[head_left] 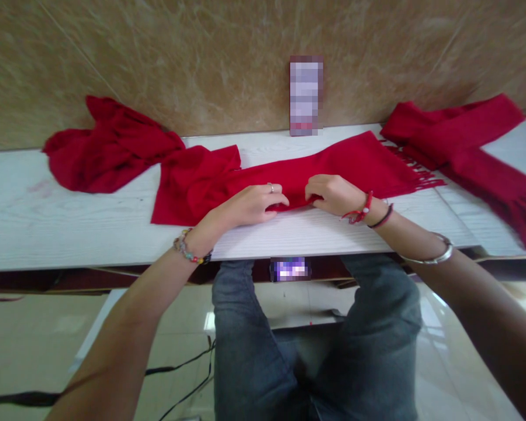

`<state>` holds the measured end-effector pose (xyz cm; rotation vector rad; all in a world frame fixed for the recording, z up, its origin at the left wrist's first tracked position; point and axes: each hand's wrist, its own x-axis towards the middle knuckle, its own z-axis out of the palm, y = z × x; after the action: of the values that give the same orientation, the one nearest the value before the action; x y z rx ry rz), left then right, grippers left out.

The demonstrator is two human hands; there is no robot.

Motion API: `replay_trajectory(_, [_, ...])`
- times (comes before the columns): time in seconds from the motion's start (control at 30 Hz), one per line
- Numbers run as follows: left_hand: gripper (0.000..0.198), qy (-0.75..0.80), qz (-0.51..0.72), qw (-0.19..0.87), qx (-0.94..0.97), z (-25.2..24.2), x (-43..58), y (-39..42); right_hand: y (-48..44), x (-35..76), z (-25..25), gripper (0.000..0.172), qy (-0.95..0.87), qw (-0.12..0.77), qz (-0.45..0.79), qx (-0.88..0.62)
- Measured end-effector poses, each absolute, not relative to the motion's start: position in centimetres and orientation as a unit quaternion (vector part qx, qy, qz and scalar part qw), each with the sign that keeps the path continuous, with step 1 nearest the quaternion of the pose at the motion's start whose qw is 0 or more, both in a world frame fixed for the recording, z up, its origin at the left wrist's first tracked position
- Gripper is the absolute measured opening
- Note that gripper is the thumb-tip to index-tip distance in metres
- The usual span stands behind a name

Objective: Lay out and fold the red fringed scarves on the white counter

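Observation:
A red scarf (342,164) with a fringed right end lies lengthwise across the white table, its left part folded and bunched. My left hand (260,204), wearing a ring, has its fingers curled on the scarf's near edge. A short way to the right, my right hand (333,194) pinches that same edge between thumb and fingers. Between the two hands a stretch of the edge shows, slightly raised. Parts of the fingertips are hidden by the cloth and the hands themselves.
Another red cloth (114,146) is heaped at the left. A folded red fringed scarf (460,134) lies at the right. Against the brown wall (179,58) leans a blurred-out upright phone-like object (305,96). The white table's (92,228) front edge runs above my knees.

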<state>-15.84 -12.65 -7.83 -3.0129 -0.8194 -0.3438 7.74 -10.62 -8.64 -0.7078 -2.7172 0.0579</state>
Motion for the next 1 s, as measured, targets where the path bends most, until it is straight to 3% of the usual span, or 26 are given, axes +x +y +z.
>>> replay_trajectory(0.37, [0.024, -0.258, -0.147, 0.064, -0.953, -8.55, -15.59, -12.52, -10.62, 7.85, -8.83, 0.024, -0.962, 0.163, 0.005, -0.220])
replay_trajectory(0.77, [0.019, -0.253, -0.142, 0.034, -0.956, -8.35, -15.43, -12.51, -11.00, 7.42, -8.69, 0.019, -0.953, 0.167, -0.008, -0.253])
replay_trajectory(1.0, [0.026, -0.227, -0.112, -0.030, -0.967, -8.04, -15.50, -12.57, -10.44, 8.29, -8.53, 0.018, -0.966, 0.154, 0.026, -0.208])
